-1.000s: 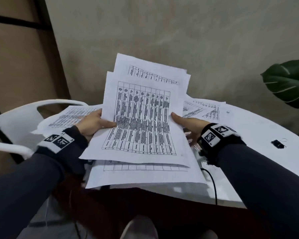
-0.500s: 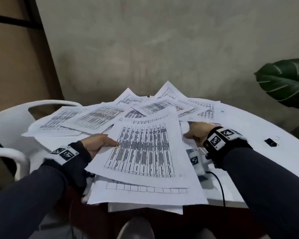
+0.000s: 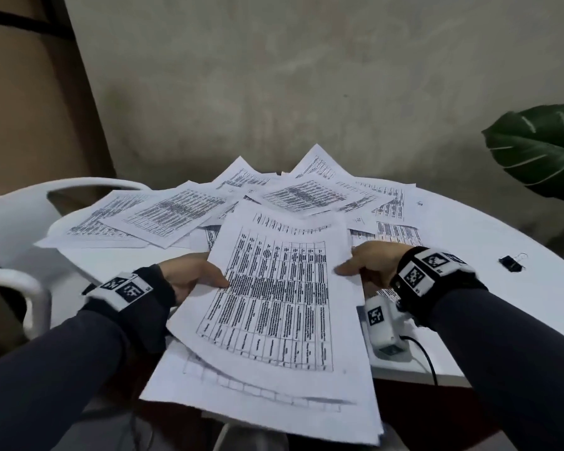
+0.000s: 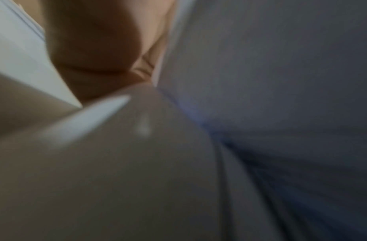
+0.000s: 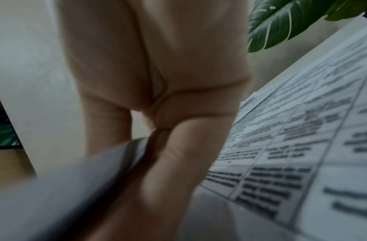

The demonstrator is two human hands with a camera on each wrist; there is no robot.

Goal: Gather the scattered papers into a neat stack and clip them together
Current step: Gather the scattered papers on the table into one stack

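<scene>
From the head view, your left hand (image 3: 189, 271) grips the left edge of the gathered stack of papers (image 3: 274, 320), thumb on top, and your right hand (image 3: 372, 265) grips its right edge the same way. The stack hangs past the near rim of the white surface (image 3: 469, 249), its sheets not squared. More scattered papers (image 3: 176, 213) lie fanned across the surface behind it. A black binder clip (image 3: 511, 263) sits well apart to the right, near a green leaf (image 3: 541, 148). A white chair (image 3: 13, 222) stands at the left.

The left wrist view is blurred; you see only your palm (image 4: 96, 48) against paper.

In the right wrist view, your fingers (image 5: 157, 65) curl around the stack's edge, beside a printed sheet (image 5: 302, 146).
</scene>
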